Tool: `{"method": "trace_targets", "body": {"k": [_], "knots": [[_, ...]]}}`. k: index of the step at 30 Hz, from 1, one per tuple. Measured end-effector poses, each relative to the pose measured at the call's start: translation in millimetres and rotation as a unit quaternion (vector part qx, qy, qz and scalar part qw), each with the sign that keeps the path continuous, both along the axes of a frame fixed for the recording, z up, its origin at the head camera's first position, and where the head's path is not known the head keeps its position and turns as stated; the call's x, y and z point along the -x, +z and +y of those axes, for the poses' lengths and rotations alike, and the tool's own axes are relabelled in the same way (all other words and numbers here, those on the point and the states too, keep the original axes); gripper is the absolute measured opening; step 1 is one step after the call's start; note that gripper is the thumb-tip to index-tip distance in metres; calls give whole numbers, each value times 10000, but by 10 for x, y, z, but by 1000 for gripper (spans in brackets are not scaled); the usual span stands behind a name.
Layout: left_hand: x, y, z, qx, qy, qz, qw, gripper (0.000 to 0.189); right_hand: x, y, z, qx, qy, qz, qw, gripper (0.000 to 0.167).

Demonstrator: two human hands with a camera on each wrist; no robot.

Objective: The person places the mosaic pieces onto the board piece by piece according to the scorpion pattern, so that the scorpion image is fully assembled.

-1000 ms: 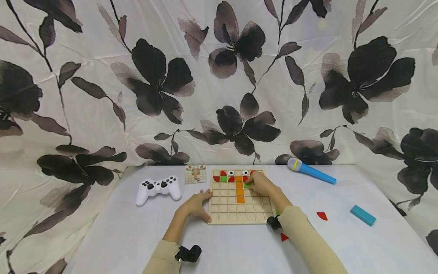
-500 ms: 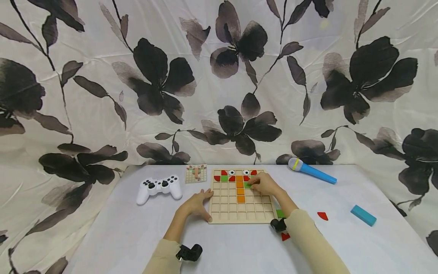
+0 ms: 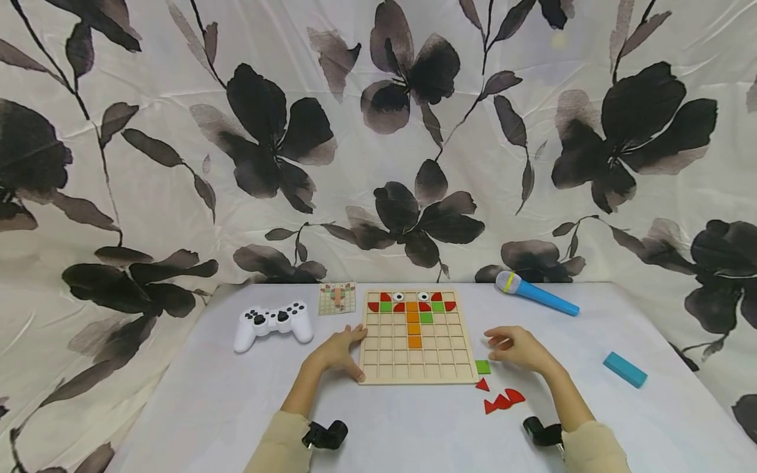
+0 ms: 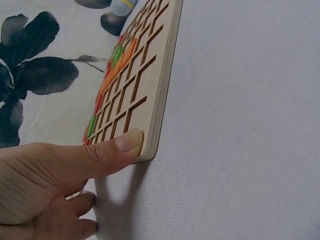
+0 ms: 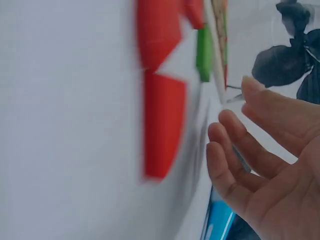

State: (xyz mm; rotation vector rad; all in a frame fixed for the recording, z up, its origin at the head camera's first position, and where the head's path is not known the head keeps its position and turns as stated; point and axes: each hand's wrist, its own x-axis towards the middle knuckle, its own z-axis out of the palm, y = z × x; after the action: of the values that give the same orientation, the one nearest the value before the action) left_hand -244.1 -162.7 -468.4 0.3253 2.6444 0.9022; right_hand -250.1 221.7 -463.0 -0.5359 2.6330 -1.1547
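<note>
My left hand (image 3: 337, 351) lies at the left side of a wooden grid board (image 3: 384, 358), its fingers spread. In the left wrist view the thumb (image 4: 112, 150) rests on the board's corner. Red, green, orange and eye-patterned pieces sit in the board's upper cells, among them a green square tile (image 3: 426, 318) beside the orange column (image 3: 412, 328). My right hand (image 3: 520, 349) hovers right of the board with loosely bent fingers, holding nothing. Nearest to it are a loose green tile (image 3: 483, 367), a red triangle (image 3: 483, 384) and several red pieces (image 3: 503, 402).
A white game controller (image 3: 274, 325) lies left of the board, near a small pattern card (image 3: 337, 299). At the back right is a blue toy microphone (image 3: 538, 293). A teal block (image 3: 625, 370) lies at the far right. Floral cloth (image 3: 414, 164) hangs behind the table.
My right hand has let go of the green tile, which stays in the board, and has moved right and nearer. Red pieces formerly behind the sleeve now show. The left hand stays put.
</note>
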Motion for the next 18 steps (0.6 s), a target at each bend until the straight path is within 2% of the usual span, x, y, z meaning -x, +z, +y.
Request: {"method": "trace_targets", "body": {"k": [4,7,10,13,18], "knots": [[-2,3,1,-62,-46,13,10000,95,-155,-29,80,-163,47,-154,9997,39],[-7,7,-7,-86,-42,-1,10000,95,-210,-49,64,-307,-25,-289,9991,39],[-9,11,1,-95,2,-15,10000,95,-229,-73,23,-492,-68,-337,9982,40],[-14,14,8,-70,29,9,10000,95,-224,-108,-21,-686,9,-170,9975,38],[-29,16,12,-74,52,17,10000,94,-217,-141,-79,-852,-37,-52,9963,23]]}}
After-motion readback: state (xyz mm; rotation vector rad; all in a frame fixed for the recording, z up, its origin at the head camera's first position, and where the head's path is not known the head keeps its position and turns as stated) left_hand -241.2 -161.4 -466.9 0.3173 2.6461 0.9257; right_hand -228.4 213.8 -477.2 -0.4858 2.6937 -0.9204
